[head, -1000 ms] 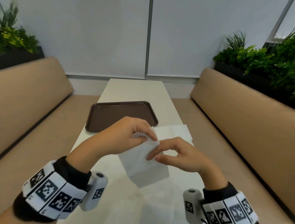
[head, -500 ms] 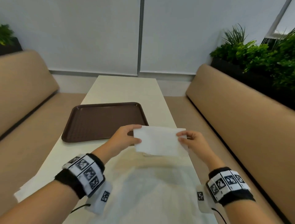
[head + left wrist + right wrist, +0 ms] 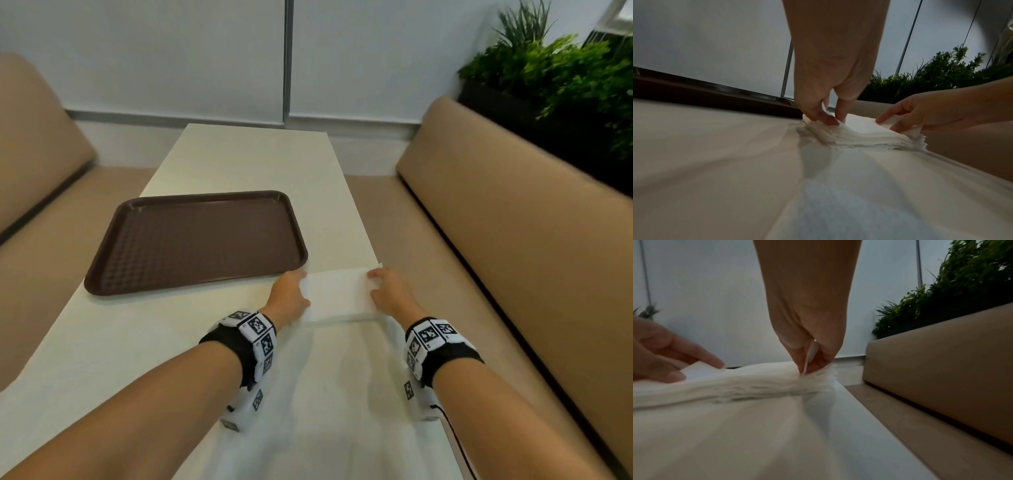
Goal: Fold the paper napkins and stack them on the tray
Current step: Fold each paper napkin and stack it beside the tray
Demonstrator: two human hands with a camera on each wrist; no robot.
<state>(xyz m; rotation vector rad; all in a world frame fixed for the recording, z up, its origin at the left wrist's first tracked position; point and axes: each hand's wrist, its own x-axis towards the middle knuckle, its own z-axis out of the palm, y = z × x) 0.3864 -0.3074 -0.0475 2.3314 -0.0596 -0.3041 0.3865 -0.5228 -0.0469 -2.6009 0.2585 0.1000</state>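
Lowered, both hands [image 3: 339, 291] pinch thin white napkin [image 3: 337, 291] on stack.

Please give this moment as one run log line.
left hand: pinches napkin | right hand: pinches napkin | tray: bare

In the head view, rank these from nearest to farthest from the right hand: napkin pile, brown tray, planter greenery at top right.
1. Napkin pile: the right hand pinches its right edge, in contact.
2. Brown tray: on the table to the left, beyond the left hand.
3. Planter greenery: far right, behind the bench back.
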